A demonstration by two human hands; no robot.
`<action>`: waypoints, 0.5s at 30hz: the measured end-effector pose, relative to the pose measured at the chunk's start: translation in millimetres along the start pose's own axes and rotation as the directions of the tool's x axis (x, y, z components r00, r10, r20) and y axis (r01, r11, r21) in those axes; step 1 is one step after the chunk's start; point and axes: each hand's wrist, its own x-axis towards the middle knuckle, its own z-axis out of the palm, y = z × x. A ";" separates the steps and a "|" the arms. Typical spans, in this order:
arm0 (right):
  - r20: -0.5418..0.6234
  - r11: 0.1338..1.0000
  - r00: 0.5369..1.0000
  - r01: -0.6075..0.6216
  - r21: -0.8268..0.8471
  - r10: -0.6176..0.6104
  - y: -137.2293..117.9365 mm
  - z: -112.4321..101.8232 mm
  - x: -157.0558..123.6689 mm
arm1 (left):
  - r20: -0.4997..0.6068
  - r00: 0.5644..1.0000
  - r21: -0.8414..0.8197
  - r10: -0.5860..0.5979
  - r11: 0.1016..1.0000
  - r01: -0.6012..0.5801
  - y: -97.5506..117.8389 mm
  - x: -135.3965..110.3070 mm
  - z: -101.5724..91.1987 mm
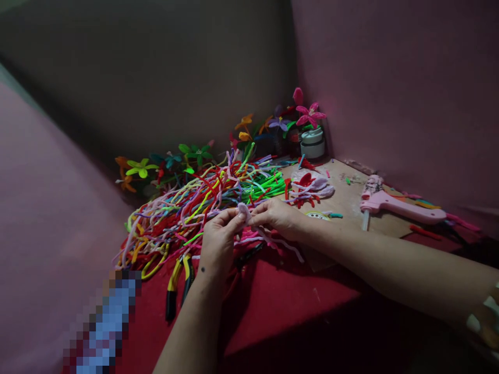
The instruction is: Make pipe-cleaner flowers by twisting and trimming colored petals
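My left hand (219,240) and my right hand (277,215) meet over a red surface, both pinched on a pale lilac pipe cleaner (245,210) bent into a small loop between the fingertips. Its loose ends trail down toward the right below my right hand. Just behind my hands lies a big tangled pile of coloured pipe cleaners (187,208). Yellow-handled pliers (180,280) lie on the red surface beside my left wrist.
Finished pipe-cleaner flowers (195,153) line the back, with a pink one (310,114) above a white jar (312,143) in the corner. A pink glue gun (397,206) rests on a cardboard sheet (351,200) at right. Pink and red petal pieces (312,187) lie nearby. Walls close in on the left, back and right.
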 end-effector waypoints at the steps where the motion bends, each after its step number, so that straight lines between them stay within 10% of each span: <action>1: -0.016 1.000 1.000 -0.002 -0.013 0.002 1.3 -0.2 0.4 | 0.006 1.000 0.015 -0.006 1.000 0.006 0.4 0.1 0.1; 10: -0.093 0.999 0.996 0.007 0.032 -0.004 10.0 5.6 -2.3 | -0.140 0.989 0.207 0.047 0.978 -0.017 5.8 -3.7 13.2; 15: -0.052 1.000 0.998 0.023 -0.010 -0.024 7.9 5.0 -2.7 | 0.034 0.999 0.076 -0.021 0.997 0.019 4.6 -0.3 8.2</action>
